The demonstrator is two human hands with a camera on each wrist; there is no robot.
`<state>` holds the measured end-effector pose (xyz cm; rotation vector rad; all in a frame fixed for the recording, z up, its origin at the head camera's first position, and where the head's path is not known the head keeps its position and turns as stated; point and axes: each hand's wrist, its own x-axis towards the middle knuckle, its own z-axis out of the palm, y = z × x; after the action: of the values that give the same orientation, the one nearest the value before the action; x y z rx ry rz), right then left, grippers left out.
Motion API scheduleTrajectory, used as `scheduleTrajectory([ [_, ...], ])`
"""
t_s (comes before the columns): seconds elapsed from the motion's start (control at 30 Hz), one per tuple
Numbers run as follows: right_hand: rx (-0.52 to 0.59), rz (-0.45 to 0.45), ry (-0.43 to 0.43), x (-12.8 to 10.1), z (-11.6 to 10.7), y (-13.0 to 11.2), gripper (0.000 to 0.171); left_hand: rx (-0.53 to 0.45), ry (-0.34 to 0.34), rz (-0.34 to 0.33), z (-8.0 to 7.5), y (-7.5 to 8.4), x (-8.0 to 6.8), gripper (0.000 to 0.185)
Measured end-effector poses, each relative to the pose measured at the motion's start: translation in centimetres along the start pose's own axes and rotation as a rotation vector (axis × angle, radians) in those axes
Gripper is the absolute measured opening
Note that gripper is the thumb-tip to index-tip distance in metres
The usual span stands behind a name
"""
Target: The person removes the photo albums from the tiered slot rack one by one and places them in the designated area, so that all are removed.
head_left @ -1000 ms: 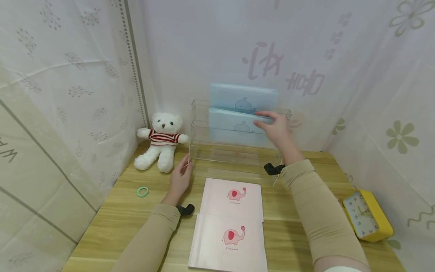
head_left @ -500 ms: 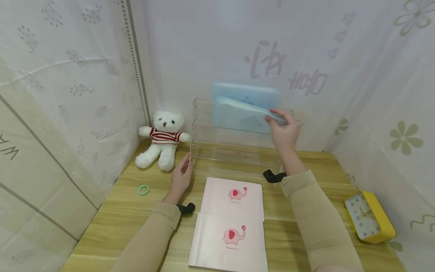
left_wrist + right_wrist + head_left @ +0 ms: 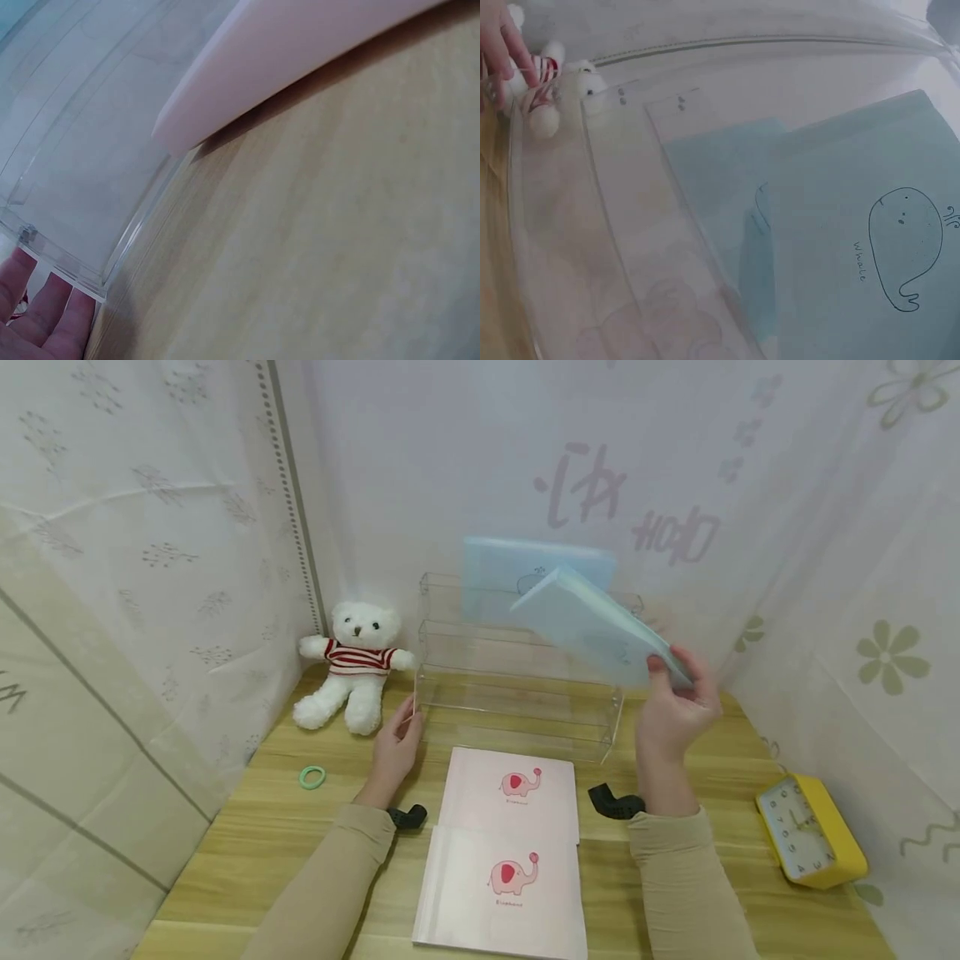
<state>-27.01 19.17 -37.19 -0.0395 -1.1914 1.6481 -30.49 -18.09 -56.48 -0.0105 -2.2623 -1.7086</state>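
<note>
My right hand pinches a light-blue notebook by its lower right corner, thumb in front and fingers behind. The notebook is tilted, raised in front of the clear tiered rack. Its whale drawing and the word "Whale" show in the right wrist view. A second blue whale notebook stands in the rack's back tier, partly covered by the held one. My left hand grips the rack's left side panel near the table; its fingertips show at the panel edge in the left wrist view.
Two pink elephant notebooks, a far one and a near one, lie overlapping before the rack. A white teddy bear sits left of it, a green ring nearer. A yellow clock stands right.
The right hand has lifted the front blue notebook out of the rack's middle tier, bringing it right and nearer while tilting it. The left hand stays at the rack's side.
</note>
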Motion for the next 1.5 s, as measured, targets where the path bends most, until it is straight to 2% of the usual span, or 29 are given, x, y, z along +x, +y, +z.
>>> scheduleTrajectory([
  [0.13,0.068,-0.007,0.074,-1.3,-2.3,0.0,0.034,-0.008,0.002,0.0,-0.1,0.1,0.0,0.049],
  [0.37,0.095,0.017,0.163,-2.2,-5.0,-0.1,0.028,-0.011,-0.005,0.0,-0.1,0.0,0.0,0.049],
  [0.6,0.136,0.161,0.279,0.2,-7.2,0.4,0.033,0.001,-0.003,0.011,-0.1,0.2,0.0,0.049],
  [0.77,0.155,0.197,0.405,1.9,-8.4,0.4,0.035,0.0,-0.029,-0.01,-0.1,0.3,0.0,0.05],
  [0.97,0.135,0.249,0.514,3.1,-9.4,0.6,0.028,0.003,-0.02,0.003,-0.2,0.0,0.0,0.05],
  [1.07,0.142,0.291,0.53,3.5,-9.9,1.3,0.025,-0.001,-0.009,0.01,-0.2,-0.1,0.1,0.049],
  [1.2,0.044,0.375,0.521,3.8,-10.4,2.8,0.023,-0.004,-0.004,0.008,-0.2,-0.2,0.1,0.049],
  [1.33,-0.101,0.452,0.472,3.7,-11.2,4.8,0.023,-0.009,-0.007,0.007,-0.3,-0.1,0.1,0.049],
  [1.5,-0.129,0.559,0.395,3.3,-12.2,7.3,0.024,-0.007,-0.009,0.018,-0.3,0.0,0.0,0.049],
])
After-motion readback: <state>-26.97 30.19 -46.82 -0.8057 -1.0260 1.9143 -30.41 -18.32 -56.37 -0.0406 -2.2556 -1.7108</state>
